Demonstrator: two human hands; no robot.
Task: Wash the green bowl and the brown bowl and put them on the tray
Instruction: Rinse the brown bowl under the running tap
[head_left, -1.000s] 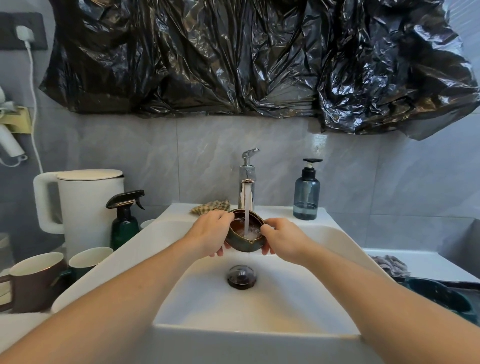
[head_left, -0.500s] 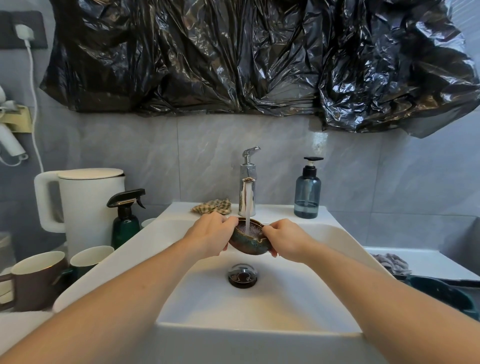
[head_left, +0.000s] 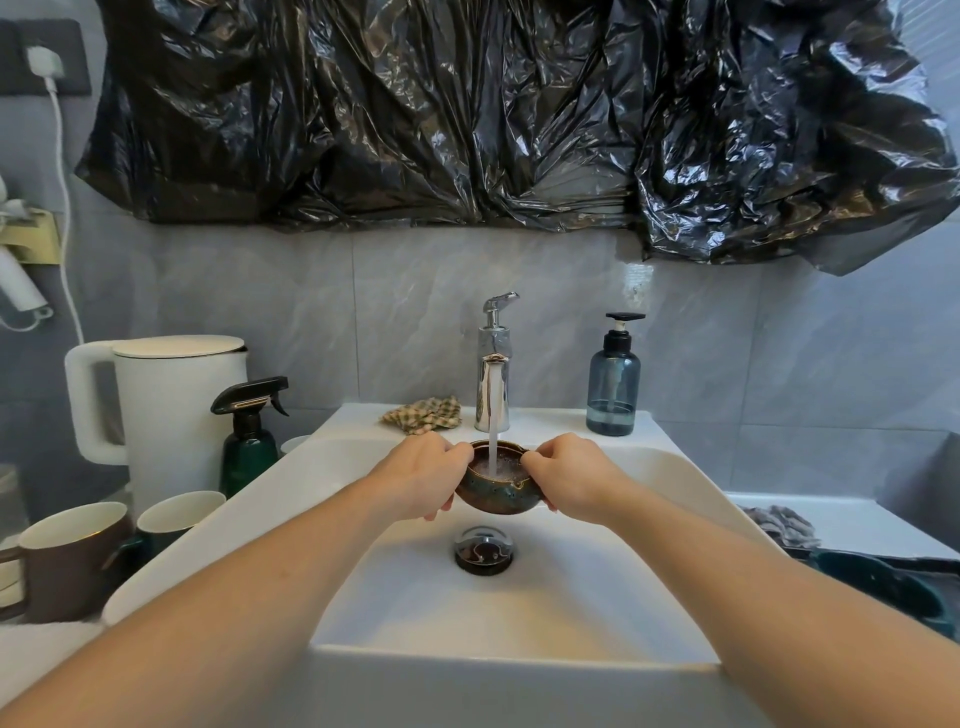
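A small brown bowl (head_left: 496, 491) with a speckled green-brown glaze and a notched rim hangs over the white sink (head_left: 519, 613), right under the running tap (head_left: 492, 379). Water streams into it. My left hand (head_left: 421, 475) grips its left side, thumb over the rim. My right hand (head_left: 569, 478) holds the right side the same way. A dark green bowl (head_left: 883, 587) sits at the lower right on a dark tray (head_left: 935, 564), of which only an edge shows.
Left of the sink stand a white kettle (head_left: 171, 410), a green spray bottle (head_left: 249, 441), a brown mug (head_left: 67, 561) and a green mug (head_left: 176, 519). A checked cloth (head_left: 423, 414) and a blue soap dispenser (head_left: 613, 379) sit on the sink's back ledge. The drain plug (head_left: 484, 548) lies below the bowl.
The bowl has tipped back from tilted toward me to nearly level under the stream. Both hands kept their grip and stayed in place.
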